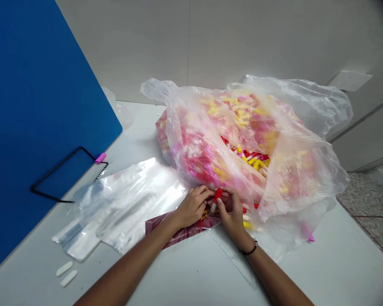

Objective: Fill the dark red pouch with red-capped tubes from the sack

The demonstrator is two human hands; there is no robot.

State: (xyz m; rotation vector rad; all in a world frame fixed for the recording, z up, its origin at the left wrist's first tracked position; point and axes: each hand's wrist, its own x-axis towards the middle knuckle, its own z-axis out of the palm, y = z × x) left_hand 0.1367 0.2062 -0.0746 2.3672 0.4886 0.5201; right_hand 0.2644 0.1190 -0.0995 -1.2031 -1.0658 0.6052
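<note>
Red-and-white plastic tube [215, 200]: I find it at lower centre of the frame, held upright and slightly tilted between the two hands, red end up, just in front of the bag's lower edge. The right hand [232, 212] has a closed grip on it, thumb and fingers pressed around the tube. The left hand [194, 206] is curled, its fingertips [207, 193] touching or just beside the tube; I cannot tell whether that grip has hold of it. A black wristband [250, 248] sits on the right wrist.

Directly behind the hands lies a large clear polythene bag [252, 157], filling the centre and right of the frame and packed with red, pink, yellow and white tubes. Loose tubes show at its opening. Under the hands lies a dark red printed plastic sheet [178, 229].

On the white bench [191, 276], a flat stack of clear plastic sleeves [121, 204] lies left of the hands. Two white oblong pieces [64, 268] sit at lower left. A blue board [35, 106] occupies the upper left, with a black wire rectangular frame [67, 174] against it and a pink tube [100, 158] at the frame's upper right corner. Speckled stone floor [370, 204] shows at right.
</note>
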